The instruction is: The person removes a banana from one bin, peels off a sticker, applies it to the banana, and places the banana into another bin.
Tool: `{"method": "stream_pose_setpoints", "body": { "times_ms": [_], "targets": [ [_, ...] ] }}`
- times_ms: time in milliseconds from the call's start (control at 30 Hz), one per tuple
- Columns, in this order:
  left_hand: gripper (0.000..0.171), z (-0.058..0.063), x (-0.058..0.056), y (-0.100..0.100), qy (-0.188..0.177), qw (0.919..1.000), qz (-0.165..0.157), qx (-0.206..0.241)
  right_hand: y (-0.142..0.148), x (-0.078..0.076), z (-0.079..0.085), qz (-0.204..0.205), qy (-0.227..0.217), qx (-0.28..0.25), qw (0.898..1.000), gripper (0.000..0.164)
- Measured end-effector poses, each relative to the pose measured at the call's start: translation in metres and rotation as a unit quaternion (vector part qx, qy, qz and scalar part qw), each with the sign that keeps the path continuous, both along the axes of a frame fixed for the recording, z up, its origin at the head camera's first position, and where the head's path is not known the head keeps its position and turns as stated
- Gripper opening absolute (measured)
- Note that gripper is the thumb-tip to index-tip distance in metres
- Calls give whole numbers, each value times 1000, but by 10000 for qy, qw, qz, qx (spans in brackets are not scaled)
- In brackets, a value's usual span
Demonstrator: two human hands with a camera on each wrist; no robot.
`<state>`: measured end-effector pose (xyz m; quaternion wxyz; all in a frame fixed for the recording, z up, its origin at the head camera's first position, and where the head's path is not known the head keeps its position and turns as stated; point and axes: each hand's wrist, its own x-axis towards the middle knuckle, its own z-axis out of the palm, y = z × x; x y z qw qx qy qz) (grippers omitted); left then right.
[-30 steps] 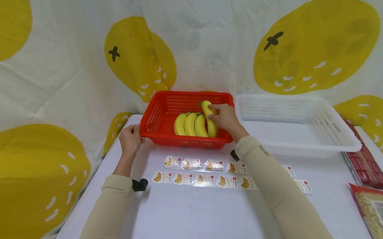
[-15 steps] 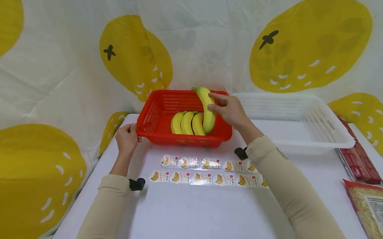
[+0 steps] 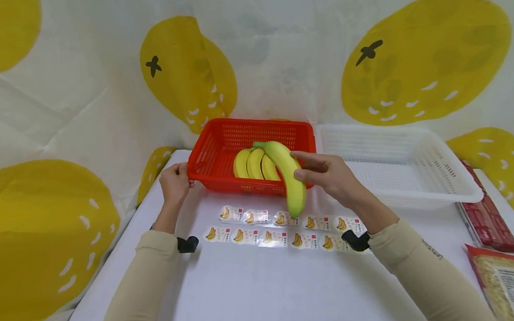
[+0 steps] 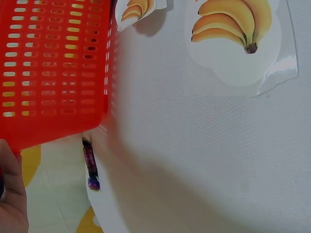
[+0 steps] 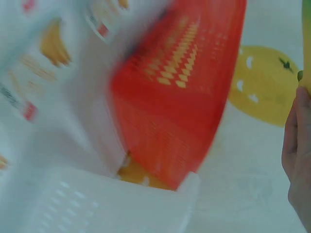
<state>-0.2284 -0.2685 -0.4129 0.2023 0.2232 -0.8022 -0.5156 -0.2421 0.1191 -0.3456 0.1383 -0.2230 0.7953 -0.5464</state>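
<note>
My right hand (image 3: 339, 179) pinches a yellow banana (image 3: 289, 169) between thumb and fingers. The banana is raised over the front rim of a red plastic basket (image 3: 225, 182), green stem toward the back left. Inside the basket lie three more bananas (image 3: 254, 164), side by side and partly hidden by the held one. My left hand (image 3: 175, 183) grips the basket's front left corner; in the left wrist view only part of that hand (image 4: 12, 199) shows under the red wall (image 4: 58, 124). At the right wrist view's edge, fingers (image 5: 296, 141) hold the banana (image 5: 307, 48).
A white plastic basket (image 3: 412, 193) stands right of the red one. Two rows of banana stickers (image 3: 244, 236) lie on the white table in front. A dark red package (image 3: 491, 223) and a bag of grain (image 3: 505, 285) lie at the right. A patterned curtain (image 3: 279, 74) hangs behind.
My right hand has lifted the banana out of the red basket and brought it toward me and to the right, over the front rim. The left hand has stayed at the corner.
</note>
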Motion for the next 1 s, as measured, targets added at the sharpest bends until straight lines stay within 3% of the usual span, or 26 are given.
{"method": "stream_pose_setpoints", "body": {
  "times_ms": [267,500,733,1000],
  "targets": [
    [35,-2,-1,2,39,10000,-49,24,17,50,-30,831,-167,71,9964,49],
    [35,-2,-2,1,139,9999,-61,-74,24,83,-65,1935,-419,3,9802,45],
    [36,1,-1,0,81,9999,-71,-49,25,94,-96,2355,-819,406,9676,42],
    [37,0,-2,0,130,9999,-44,-79,23,99,-99,2568,-1004,518,9598,41]
  ]
}}
